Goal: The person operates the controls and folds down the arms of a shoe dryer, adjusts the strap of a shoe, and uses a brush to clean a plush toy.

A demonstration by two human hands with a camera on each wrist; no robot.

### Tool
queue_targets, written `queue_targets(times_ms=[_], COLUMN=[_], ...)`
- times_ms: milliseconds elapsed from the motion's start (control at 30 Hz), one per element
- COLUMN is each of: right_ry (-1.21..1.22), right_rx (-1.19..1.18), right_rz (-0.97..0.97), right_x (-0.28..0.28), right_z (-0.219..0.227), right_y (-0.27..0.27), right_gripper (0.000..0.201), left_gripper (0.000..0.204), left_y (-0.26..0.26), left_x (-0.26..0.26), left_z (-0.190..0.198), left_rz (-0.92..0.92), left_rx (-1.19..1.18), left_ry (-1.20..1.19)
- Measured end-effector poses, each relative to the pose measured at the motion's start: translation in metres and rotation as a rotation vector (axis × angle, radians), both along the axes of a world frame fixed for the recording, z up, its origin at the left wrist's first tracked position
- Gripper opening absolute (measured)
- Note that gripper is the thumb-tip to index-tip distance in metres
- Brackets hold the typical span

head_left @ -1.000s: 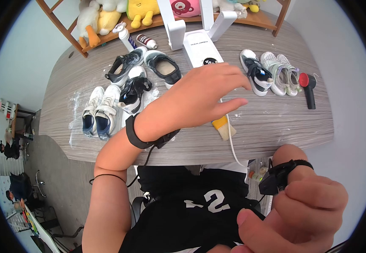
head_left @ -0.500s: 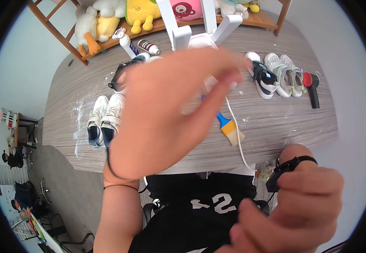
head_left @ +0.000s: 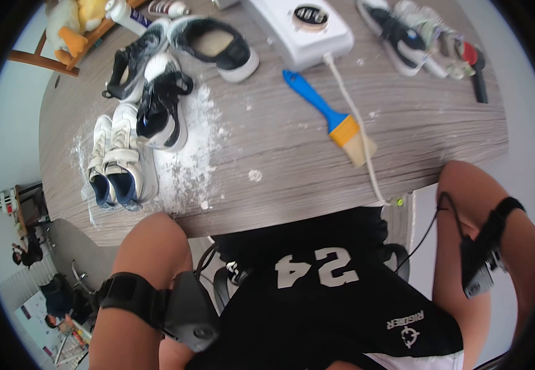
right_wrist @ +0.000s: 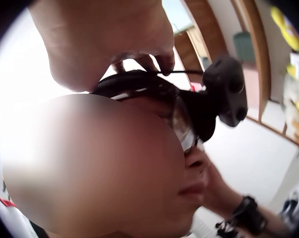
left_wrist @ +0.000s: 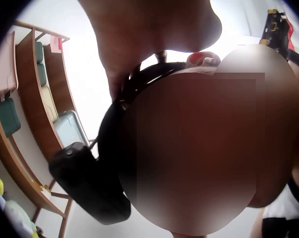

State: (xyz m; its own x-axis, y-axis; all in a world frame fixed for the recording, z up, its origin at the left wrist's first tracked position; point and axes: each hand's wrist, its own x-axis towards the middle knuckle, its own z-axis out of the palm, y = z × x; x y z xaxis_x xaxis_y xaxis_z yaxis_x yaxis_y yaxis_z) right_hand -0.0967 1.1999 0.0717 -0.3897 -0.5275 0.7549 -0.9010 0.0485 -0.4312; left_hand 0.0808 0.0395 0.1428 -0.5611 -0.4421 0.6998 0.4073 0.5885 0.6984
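Note:
Both hands are raised to the person's head and lie outside the head view, where only the forearms with their wrist cameras show. In the left wrist view my left hand (left_wrist: pixel 154 29) grips the black headband (left_wrist: pixel 112 116), its fingers partly hidden behind it. A black camera (left_wrist: pixel 90 183) juts from the front of that band. From the other side, my right hand (right_wrist: pixel 107 37) holds the top of the same headband in the right wrist view, fingertips curled down at its upper edge.
On the wood-grain table (head_left: pixel 261 123) lies a blue-handled brush (head_left: pixel 317 98), crossed by a white cord. A white device (head_left: pixel 307 37) stands behind it. Several shoes (head_left: pixel 159 117) sit left amid white powder; more shoes (head_left: pixel 397 40) and a black-and-red handheld device (head_left: pixel 477 74) are at right.
The left hand has risen from over the table to the head, and the right hand from near the lap. The head view has tilted downward and shifted.

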Motion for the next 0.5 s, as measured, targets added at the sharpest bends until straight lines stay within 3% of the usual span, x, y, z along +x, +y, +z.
queue_targets(times_ms=[33, 233, 367, 500], right_ry=[-0.047, -0.070, 0.000, 0.096], right_rx=[-0.016, -0.084, -0.172, -0.281], right_rz=[0.016, 0.070, 0.146, 0.183], right_x=[-0.006, -0.046, -0.120, -0.148], right_z=[-0.016, -0.019, -0.054, -0.108], right_y=[-0.002, -0.004, -0.025, -0.039], right_gripper=[0.018, 0.017, 0.018, 0.018], left_gripper=[0.033, 0.034, 0.035, 0.036], left_y=[0.004, 0.010, 0.005, 0.004], left_x=[-0.045, -0.088, -0.112, -0.141], left_z=[-0.010, -0.017, -0.010, 0.004], left_rz=[0.002, -0.023, -0.011, -0.051], left_rx=[0.002, 0.039, 0.003, -0.060], left_ry=[-0.031, 0.039, 0.167, 0.312])
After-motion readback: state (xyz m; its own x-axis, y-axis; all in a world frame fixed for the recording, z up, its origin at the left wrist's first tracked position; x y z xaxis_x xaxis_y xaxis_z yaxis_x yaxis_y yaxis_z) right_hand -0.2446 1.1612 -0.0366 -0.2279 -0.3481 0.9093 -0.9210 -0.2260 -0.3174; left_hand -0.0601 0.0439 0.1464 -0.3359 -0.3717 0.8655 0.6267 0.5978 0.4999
